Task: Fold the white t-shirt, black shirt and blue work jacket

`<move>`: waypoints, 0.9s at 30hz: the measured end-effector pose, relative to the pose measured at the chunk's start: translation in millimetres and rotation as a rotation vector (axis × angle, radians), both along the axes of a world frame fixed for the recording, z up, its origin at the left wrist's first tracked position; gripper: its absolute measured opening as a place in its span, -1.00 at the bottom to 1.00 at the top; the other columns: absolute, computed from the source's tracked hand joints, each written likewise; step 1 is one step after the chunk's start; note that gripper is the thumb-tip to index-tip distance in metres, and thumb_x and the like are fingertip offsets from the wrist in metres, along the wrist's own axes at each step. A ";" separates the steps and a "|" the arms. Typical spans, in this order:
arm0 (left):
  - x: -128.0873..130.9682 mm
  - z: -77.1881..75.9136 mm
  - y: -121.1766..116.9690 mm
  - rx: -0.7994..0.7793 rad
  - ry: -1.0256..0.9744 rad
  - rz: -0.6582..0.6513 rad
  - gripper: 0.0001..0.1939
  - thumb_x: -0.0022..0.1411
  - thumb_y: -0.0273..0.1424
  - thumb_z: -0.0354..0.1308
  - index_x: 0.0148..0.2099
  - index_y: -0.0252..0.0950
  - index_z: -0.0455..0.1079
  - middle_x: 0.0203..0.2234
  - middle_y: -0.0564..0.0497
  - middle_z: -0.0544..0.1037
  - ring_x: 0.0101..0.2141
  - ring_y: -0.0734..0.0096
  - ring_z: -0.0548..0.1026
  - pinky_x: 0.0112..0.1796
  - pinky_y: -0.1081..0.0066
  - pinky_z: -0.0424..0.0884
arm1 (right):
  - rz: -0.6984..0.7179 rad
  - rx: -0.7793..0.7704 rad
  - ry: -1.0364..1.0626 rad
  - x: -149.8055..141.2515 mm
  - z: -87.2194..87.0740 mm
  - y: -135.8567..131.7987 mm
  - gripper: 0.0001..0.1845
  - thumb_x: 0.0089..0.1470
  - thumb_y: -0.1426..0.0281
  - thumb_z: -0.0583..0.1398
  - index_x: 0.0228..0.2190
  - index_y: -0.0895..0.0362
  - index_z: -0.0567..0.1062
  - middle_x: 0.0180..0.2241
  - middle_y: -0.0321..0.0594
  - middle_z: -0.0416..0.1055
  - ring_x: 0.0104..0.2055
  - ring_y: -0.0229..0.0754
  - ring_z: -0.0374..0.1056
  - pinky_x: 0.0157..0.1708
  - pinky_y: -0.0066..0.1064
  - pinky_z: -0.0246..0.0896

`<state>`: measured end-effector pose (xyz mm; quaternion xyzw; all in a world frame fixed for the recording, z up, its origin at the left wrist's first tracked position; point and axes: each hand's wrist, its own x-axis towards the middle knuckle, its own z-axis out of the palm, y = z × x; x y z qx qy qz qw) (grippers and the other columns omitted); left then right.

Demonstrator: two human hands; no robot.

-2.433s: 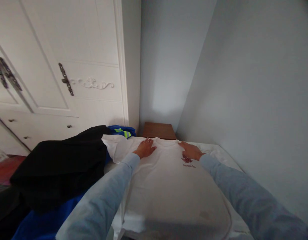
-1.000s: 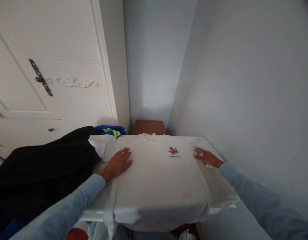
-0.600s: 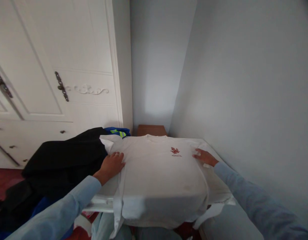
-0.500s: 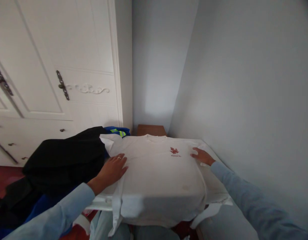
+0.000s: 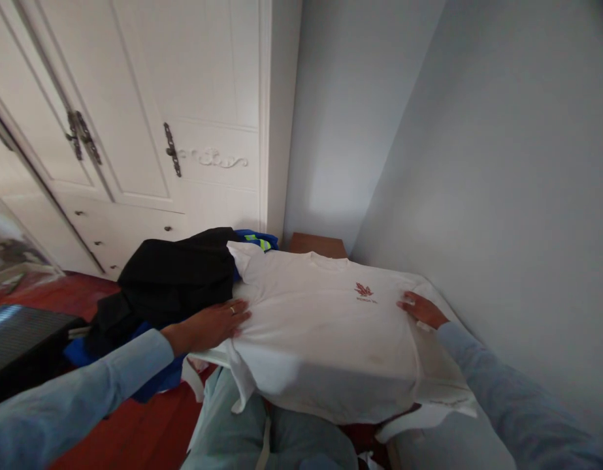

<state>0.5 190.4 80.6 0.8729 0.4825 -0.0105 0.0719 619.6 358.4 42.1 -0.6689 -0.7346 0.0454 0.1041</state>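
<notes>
A white T-shirt (image 5: pixel 321 320) with a red maple leaf print lies spread front up over a white board-like surface, its hem hanging over the near edge. My left hand (image 5: pixel 215 324), with a ring on one finger, rests on the shirt's left side, fingers stretched out flat. Small creases run in the cloth beside those fingertips. On the opposite side my right hand (image 5: pixel 425 309) has its fingers bent at the shirt's edge, to the right of the print. A bit of white cloth shows between thumb and finger there.
Black clothing (image 5: pixel 178 271) lies heaped at the left, with a blue garment with yellow-green strips (image 5: pixel 257 240) behind it. A white wardrobe (image 5: pixel 217 98) and a grey wall (image 5: pixel 517 163) bound the space. A brown box-like piece (image 5: pixel 318 245) stands in the corner.
The view has swung left, showing more wardrobe and red floor. The shirt's left side is more creased by my left hand. My right hand stays at the right edge.
</notes>
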 end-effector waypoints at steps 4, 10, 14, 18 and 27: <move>3.2 19.5 -11.0 0.017 0.084 0.091 -0.45 0.29 -0.60 -0.03 0.31 -0.40 0.27 0.31 -0.33 0.25 0.25 0.02 0.34 0.19 0.08 0.31 | -0.048 0.001 -0.002 -7.2 1.2 -3.8 -0.33 0.14 0.16 0.07 0.17 0.30 0.35 0.23 0.23 0.30 0.30 0.20 0.22 0.24 0.05 0.18; 44.6 13.4 -16.6 0.114 0.006 -0.070 -0.44 0.43 -0.19 -0.03 0.37 -0.31 0.18 0.35 -0.25 0.21 0.30 0.12 0.27 0.25 0.17 0.24 | 0.153 0.099 0.140 -52.8 5.8 -71.2 -0.31 0.18 -0.02 0.05 0.16 0.16 0.39 0.20 0.03 0.37 0.26 0.11 0.29 0.30 0.01 0.13; 63.5 -8.0 -14.2 0.127 0.094 -0.062 -0.36 0.41 -0.12 0.00 0.37 -0.41 0.15 0.33 -0.36 0.21 0.33 0.02 0.21 0.26 0.09 0.22 | 0.385 -0.088 0.147 -62.9 1.8 -128.7 -0.24 0.11 -0.13 0.16 0.19 0.06 0.41 0.27 -0.08 0.29 0.30 0.11 0.23 0.32 0.00 0.11; 66.4 -12.9 -14.7 0.165 0.053 -0.035 -0.50 0.44 -0.15 -0.05 0.25 -0.34 0.32 0.23 -0.30 0.38 0.22 0.03 0.37 0.15 0.07 0.37 | 0.400 -0.191 0.145 -28.7 -5.7 -150.5 -0.11 -0.05 -0.17 0.28 0.20 0.04 0.43 0.33 -0.07 0.15 0.35 0.18 0.12 0.33 0.01 0.08; 78.0 -3.8 44.4 0.201 -0.088 0.131 -0.53 0.41 -0.23 -0.07 0.21 -0.37 0.35 0.26 -0.31 0.33 0.23 0.02 0.36 0.21 0.05 0.30 | 0.339 -0.242 0.184 -0.4 -4.8 -157.6 -0.06 -0.03 -0.07 0.30 0.29 0.10 0.31 0.38 -0.07 0.00 0.41 0.16 -0.01 0.38 -0.04 -0.05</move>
